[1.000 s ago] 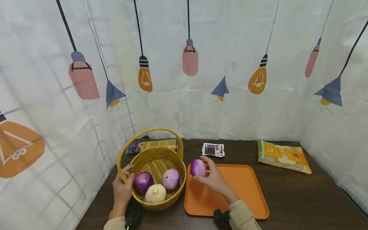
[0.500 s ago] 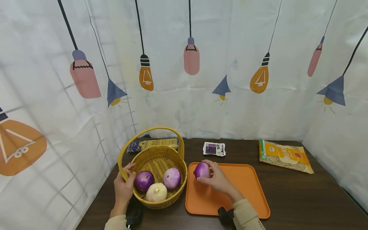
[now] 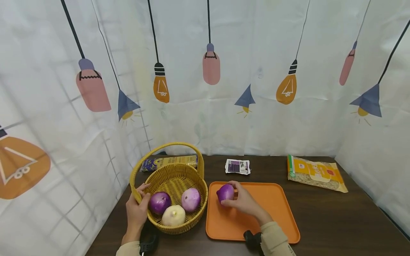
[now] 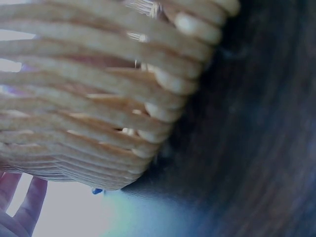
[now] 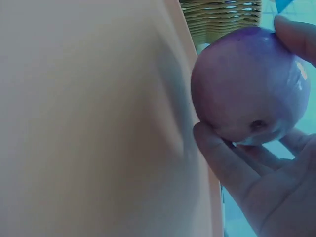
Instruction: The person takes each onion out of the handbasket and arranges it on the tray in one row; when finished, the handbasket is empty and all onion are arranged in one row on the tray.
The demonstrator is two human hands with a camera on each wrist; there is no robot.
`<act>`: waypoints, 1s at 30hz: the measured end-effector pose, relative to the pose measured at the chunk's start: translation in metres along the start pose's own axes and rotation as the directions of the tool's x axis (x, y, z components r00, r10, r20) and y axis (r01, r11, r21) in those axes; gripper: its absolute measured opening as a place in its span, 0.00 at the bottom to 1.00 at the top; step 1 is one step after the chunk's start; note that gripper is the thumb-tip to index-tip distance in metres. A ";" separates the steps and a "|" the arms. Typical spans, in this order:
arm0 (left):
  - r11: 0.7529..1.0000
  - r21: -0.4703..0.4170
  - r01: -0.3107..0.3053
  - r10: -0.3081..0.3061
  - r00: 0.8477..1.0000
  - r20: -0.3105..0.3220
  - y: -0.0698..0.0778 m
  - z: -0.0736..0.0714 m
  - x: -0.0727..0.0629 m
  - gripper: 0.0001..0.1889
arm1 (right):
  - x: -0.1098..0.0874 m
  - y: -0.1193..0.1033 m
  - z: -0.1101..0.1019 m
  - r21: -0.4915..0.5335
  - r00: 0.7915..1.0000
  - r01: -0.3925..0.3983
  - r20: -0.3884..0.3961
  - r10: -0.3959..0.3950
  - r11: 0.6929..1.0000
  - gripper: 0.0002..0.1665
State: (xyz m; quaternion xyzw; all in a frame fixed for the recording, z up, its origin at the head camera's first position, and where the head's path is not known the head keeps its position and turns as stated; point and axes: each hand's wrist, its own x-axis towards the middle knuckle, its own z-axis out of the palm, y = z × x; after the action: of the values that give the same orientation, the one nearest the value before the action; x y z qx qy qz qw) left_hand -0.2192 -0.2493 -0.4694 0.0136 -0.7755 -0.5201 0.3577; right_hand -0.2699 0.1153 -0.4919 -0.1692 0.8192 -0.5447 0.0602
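My right hand (image 3: 245, 202) grips a purple onion (image 3: 225, 192) over the left part of the orange tray (image 3: 262, 217). In the right wrist view the onion (image 5: 247, 84) sits between thumb and fingers, with a shadow below it on the tray. My left hand (image 3: 137, 208) holds the yellow woven basket (image 3: 179, 229) at its left side, by the foot of its arched handle (image 3: 174, 144). Inside the basket lie a dark purple onion (image 3: 160, 202), a paler purple onion (image 3: 190, 199) and a whitish onion (image 3: 173, 215). Woven basket wall fills much of the left wrist view.
Behind the basket lies a blue and yellow packet (image 3: 169, 162). A small white and purple sachet (image 3: 237, 166) is beyond the tray. To the right, a yellow bag of grain-like food (image 3: 315, 174) rests on the dark table (image 3: 330, 220). A patterned curtain (image 3: 205, 121) hangs behind.
My right hand has shifted slightly right and toward me with the onion, which has turned so its pointed end faces left. My left hand stays on the basket.
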 end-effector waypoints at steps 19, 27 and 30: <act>1.000 -0.001 -0.004 0.004 1.000 0.002 -0.007 0.000 -0.001 0.05 | 0.000 0.006 -0.001 -0.053 1.000 0.011 -0.027 -0.012 0.999 0.47; 1.000 -0.004 0.000 0.000 1.000 0.007 -0.003 -0.001 -0.001 0.05 | -0.004 0.009 -0.008 -0.152 1.000 -0.018 -0.011 0.017 0.988 0.52; 1.000 -0.002 0.005 -0.005 1.000 0.010 -0.002 -0.001 -0.001 0.04 | -0.004 0.010 -0.011 -0.187 1.000 -0.017 0.009 0.019 0.982 0.51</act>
State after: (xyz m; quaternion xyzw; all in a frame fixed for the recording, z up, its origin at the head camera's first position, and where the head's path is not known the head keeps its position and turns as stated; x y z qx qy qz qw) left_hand -0.2188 -0.2505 -0.4717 0.0127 -0.7766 -0.5221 0.3525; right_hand -0.2712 0.1295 -0.4973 -0.1697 0.8677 -0.4641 0.0533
